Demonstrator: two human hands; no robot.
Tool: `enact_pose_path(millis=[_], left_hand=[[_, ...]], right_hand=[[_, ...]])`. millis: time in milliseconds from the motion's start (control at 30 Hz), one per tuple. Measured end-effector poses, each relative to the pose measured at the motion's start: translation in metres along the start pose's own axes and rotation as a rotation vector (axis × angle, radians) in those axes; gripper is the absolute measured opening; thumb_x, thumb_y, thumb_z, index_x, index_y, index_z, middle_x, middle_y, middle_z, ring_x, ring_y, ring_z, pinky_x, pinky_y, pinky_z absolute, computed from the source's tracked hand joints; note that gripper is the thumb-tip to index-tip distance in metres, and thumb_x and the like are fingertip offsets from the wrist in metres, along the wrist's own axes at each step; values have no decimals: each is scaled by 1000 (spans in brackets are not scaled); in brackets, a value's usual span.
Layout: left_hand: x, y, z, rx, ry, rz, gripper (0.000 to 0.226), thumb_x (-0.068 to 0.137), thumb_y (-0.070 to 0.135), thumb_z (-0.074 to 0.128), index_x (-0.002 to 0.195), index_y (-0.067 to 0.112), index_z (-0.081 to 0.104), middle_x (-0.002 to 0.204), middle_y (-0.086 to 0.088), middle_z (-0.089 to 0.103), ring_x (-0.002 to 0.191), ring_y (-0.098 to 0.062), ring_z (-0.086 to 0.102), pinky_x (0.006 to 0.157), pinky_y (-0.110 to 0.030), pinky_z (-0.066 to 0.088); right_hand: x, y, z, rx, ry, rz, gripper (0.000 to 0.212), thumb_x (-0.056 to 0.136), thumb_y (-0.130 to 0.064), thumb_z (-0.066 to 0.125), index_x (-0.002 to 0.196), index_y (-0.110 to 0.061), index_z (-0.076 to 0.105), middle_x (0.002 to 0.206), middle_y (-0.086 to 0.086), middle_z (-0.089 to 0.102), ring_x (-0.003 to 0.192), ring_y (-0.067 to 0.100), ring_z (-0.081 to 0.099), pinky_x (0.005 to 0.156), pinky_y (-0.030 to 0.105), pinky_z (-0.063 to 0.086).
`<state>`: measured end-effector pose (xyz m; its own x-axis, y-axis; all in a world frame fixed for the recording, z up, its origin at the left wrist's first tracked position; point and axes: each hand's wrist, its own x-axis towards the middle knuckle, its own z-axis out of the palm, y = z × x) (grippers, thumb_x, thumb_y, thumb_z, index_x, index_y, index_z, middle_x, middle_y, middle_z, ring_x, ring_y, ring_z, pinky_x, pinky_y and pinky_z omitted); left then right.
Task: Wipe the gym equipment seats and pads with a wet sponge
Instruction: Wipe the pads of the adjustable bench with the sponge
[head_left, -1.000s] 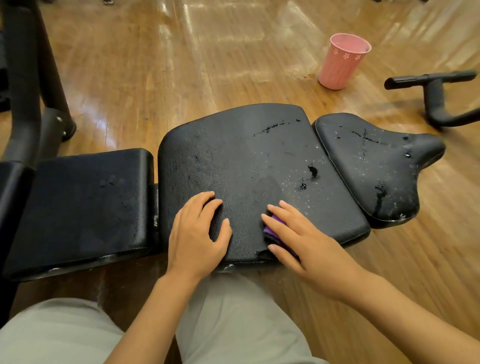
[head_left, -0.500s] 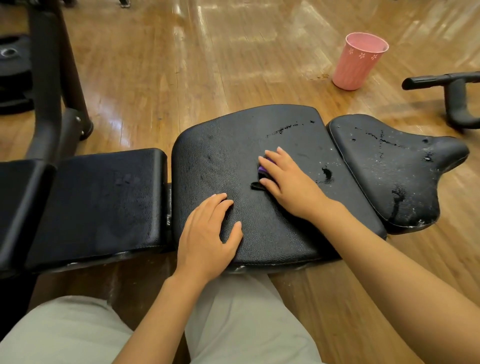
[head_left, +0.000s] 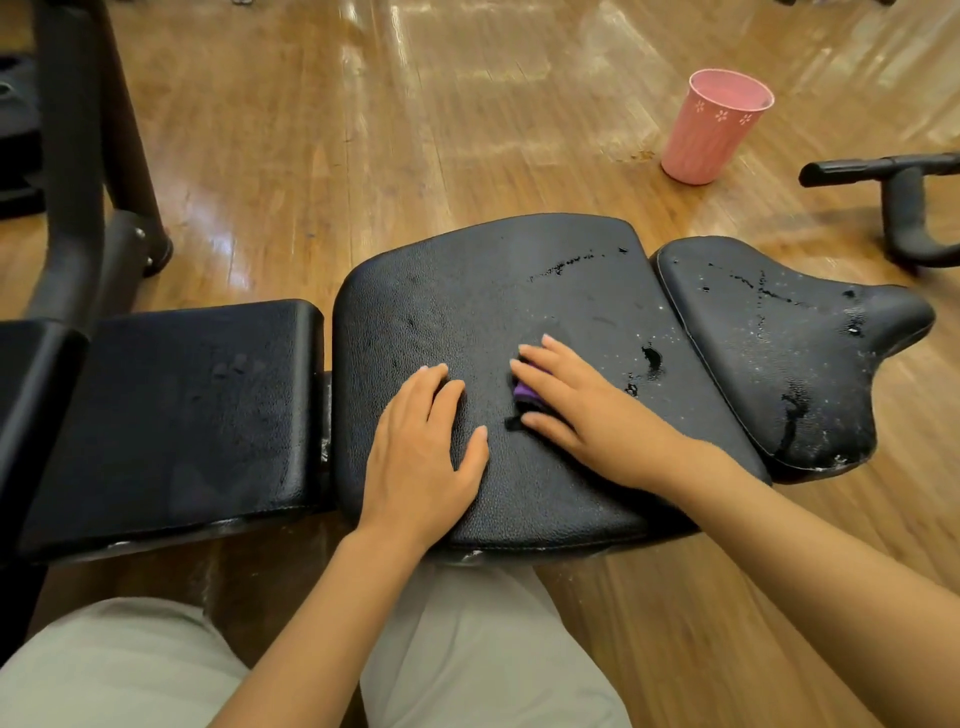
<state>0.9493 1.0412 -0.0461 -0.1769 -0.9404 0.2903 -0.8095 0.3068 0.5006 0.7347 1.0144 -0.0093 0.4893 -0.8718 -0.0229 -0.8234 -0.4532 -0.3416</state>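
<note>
The black middle pad (head_left: 467, 291) of a gym bench lies in front of me, with water streaks on its far right part. My right hand (head_left: 587, 410) lies flat on a purple sponge (head_left: 523, 393) and presses it onto the middle of this pad; only one edge of the sponge shows. My left hand (head_left: 423, 457) rests flat on the same pad near its front edge, just left of the sponge. The saddle-shaped seat pad (head_left: 789, 353) to the right is spotted with droplets. A duller black pad (head_left: 197, 405) adjoins on the left.
A pink cup (head_left: 714, 127) stands on the wooden floor (head_left: 415, 130) at the far right. A black handle bar (head_left: 898, 202) juts in from the right edge. The machine's black frame (head_left: 78, 171) rises at the left. My knees in light trousers (head_left: 467, 660) are below the bench.
My right hand slid the sponge from the pad's front edge up to its middle, then back a little toward me. My left hand stayed in place.
</note>
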Motion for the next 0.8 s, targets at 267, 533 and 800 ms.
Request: enact_pose_path(millis=[267,533,800], left_hand=[[-3,-2,3,5,-16,-102,66,90,54,40,136,10,57,152,-6,45,145,-22,34,116,-32,24],[-2,-2,4,42,-34,-101,70,90,54,38,141,9,53,154,-8,42,146,-23,32,119,-38,27],[8,3,1,178,3,-74,59,87,49,43,122,6,64,131,-13,59,123,-33,55,102,-43,44]], right_hand=[[100,16,1,31,196,233,54,105,-28,44,151,-2,32,158,15,26,151,32,9,120,36,11],[87,15,3,40,197,152,54,104,-23,48,150,0,33,157,18,27,150,37,10,123,40,9],[43,24,2,29,68,-54,52,100,-24,55,146,-3,43,154,16,35,149,34,19,120,39,18]])
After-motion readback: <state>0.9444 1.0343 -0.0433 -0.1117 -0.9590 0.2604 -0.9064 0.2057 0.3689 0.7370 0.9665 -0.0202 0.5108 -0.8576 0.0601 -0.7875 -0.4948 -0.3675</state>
